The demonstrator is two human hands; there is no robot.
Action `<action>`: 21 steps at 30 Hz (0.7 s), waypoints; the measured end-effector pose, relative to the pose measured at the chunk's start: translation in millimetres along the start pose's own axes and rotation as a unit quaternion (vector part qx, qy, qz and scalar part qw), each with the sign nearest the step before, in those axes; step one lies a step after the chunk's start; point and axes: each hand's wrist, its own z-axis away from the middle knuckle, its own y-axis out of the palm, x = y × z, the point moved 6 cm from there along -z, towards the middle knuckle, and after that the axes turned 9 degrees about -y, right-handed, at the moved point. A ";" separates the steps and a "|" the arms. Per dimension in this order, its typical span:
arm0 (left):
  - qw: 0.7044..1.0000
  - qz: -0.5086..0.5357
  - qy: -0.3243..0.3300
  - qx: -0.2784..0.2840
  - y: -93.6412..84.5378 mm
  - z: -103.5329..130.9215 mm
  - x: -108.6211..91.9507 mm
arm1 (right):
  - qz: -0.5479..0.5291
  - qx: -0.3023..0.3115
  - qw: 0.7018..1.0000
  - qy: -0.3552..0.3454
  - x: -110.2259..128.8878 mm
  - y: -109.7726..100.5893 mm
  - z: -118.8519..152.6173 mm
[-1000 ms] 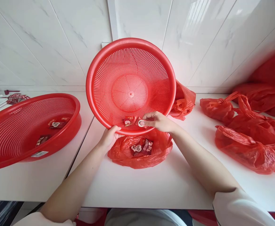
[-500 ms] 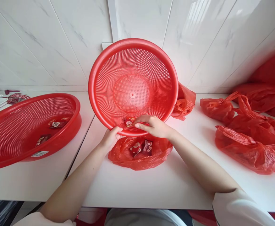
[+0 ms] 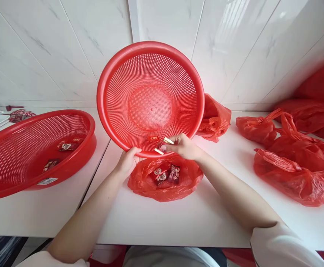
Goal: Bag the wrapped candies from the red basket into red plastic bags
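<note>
A red plastic mesh basket [image 3: 150, 105] is tipped toward me above the table. My left hand [image 3: 127, 162] grips its lower rim, thumb over the edge. Inside the basket's lower side, my right hand [image 3: 184, 147] pinches a small dark red wrapped packet [image 3: 163, 145] with pale crimped ends. A small red item with yellow marks [image 3: 153, 138] lies on the mesh beside it. Just below the rim sits an opened red plastic bag [image 3: 150, 191], with several dark red packets [image 3: 173, 174] visible in its mouth.
Another red basket [image 3: 91, 128] with a few packets [image 3: 69, 146] stands at the left. A red bag [image 3: 214, 118] is behind the tipped basket. Several knotted red bags [image 3: 292, 181] lie at the right. White tiled wall [image 3: 75, 44] rises behind the white table [image 3: 162, 226].
My right hand has picked up a packet from the basket's lower side and lifted it slightly. The tipped basket has shifted a little left and up with my left hand.
</note>
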 end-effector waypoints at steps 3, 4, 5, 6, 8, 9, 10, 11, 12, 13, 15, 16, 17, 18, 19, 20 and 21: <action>1.000 0.004 0.003 -0.015 -4.5 -1.4 -0.9 | -0.058 -0.023 0.998 0.020 -5.2 -5.6 -0.9; 1.000 0.004 0.004 -0.016 -5.4 -1.8 -0.7 | -0.066 -0.029 0.997 0.027 -6.2 -6.6 -0.9; 1.000 0.005 0.005 -0.015 -5.8 -2.1 -0.3 | -0.072 -0.032 0.996 0.031 -6.5 -6.9 -0.7; 1.000 0.005 0.004 -0.014 -6.0 -2.4 0.3 | -0.077 -0.034 0.996 0.035 -6.2 -6.8 -0.5; 1.000 0.004 0.002 -0.010 -5.5 -2.6 1.4 | -0.089 -0.039 0.994 0.050 -5.5 -5.5 0.2; 1.000 0.001 0.001 -0.006 -4.7 -2.5 1.8 | -0.097 -0.041 0.993 0.062 -5.6 -4.5 0.6; 1.000 -0.003 0.000 0.000 -3.5 -2.2 2.1 | -0.107 -0.043 0.990 0.076 -6.1 -3.3 0.9; 1.000 -0.009 -0.002 0.005 -2.2 -1.8 2.4 | -0.120 -0.045 0.988 0.090 -7.1 -1.9 1.2; 1.000 -0.013 -0.003 0.009 -0.9 -1.3 2.5 | -0.134 -0.047 0.985 0.098 -8.0 -0.6 1.1; 1.000 -0.017 -0.003 0.009 -0.1 -0.8 2.4 | -0.148 -0.048 0.983 0.100 -8.7 0.4 0.6; 1.000 -0.020 0.002 0.005 0.3 0.1 2.0 | -0.163 -0.050 0.981 0.091 -9.5 1.3 -0.5; 1.000 -0.019 0.006 0.002 -0.2 0.4 1.6 | -0.162 -0.049 0.982 0.085 -9.6 1.0 -0.8; 1.000 -0.018 0.010 -0.002 -1.1 0.5 1.5 | -0.154 -0.046 0.984 0.079 -8.9 0.3 -0.5; 1.000 -0.018 0.009 -0.005 -2.0 0.3 1.8 | -0.142 -0.038 0.986 0.075 -7.3 -0.4 0.2; 1.000 -0.019 0.005 -0.006 -3.0 0.1 2.5 | -0.127 -0.026 0.989 0.071 -4.6 -1.0 1.4; 1.000 -0.022 0.000 -0.004 -3.8 -0.3 3.3 | -0.108 -0.006 0.992 0.066 -0.4 -1.3 3.0; 1.000 -0.025 -0.004 -0.002 -4.5 -0.6 4.0 | -0.084 0.025 0.994 0.059 5.1 -0.8 4.9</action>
